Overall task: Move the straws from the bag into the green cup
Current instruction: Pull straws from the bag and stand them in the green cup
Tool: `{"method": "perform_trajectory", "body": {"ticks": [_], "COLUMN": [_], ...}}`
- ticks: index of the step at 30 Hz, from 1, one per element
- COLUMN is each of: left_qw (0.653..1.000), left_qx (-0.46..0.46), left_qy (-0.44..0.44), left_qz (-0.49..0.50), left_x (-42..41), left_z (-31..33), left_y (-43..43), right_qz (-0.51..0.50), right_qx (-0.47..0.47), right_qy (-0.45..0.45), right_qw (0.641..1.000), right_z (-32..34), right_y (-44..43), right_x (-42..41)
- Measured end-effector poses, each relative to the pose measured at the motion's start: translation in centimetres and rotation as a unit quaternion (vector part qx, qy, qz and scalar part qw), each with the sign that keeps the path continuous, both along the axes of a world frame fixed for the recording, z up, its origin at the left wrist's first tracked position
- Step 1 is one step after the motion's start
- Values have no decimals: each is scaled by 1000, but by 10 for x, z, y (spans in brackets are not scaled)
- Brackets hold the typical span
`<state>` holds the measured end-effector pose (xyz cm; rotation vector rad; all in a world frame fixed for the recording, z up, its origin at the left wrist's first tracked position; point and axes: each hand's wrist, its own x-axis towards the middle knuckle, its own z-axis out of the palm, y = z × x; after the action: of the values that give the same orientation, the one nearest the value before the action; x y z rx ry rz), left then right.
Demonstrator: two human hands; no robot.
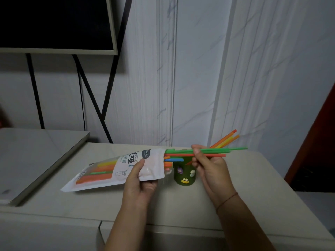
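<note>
My left hand grips the white straw bag, held almost level above the table with its open mouth to the right. Coloured straws fill the bag and stick out of its mouth. My right hand pinches a few green and orange-red straws that reach from the bag's mouth out to the right. Just below them stands the green cup, decorated with small cartoon figures. Orange and yellow straws lean out of the cup toward the upper right, partly hidden behind my right hand.
The cup stands on a pale table. A closed grey laptop-like slab lies at the left. A dark framed screen on black legs stands behind. A white wall is straight ahead, and a dark red object sits at the right.
</note>
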<state>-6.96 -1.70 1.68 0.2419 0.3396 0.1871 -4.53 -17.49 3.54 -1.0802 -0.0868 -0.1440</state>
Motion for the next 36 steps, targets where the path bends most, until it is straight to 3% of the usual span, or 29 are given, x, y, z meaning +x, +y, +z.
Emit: {"method": "perform_trajectory", "body": {"ticks": [8, 21, 28, 36], "left_qw": [999, 999, 999, 999], "left_qx": [7, 19, 44, 48], "left_qy": [2, 14, 8, 3], "left_qz": [53, 44, 14, 3], "left_x": [4, 6, 1, 0], "left_z": [-5, -7, -2, 4], "left_y": [19, 15, 5, 0], "right_qz": [-135, -248, -168, -125], "right_qx": [-41, -166, -306, -301], "right_qy": [-23, -40, -6, 23], "right_qw": [990, 954, 937, 945], "right_z": [16, 12, 6, -12], "right_y": [-48, -81, -51, -36], "right_x": [5, 16, 39, 73]}}
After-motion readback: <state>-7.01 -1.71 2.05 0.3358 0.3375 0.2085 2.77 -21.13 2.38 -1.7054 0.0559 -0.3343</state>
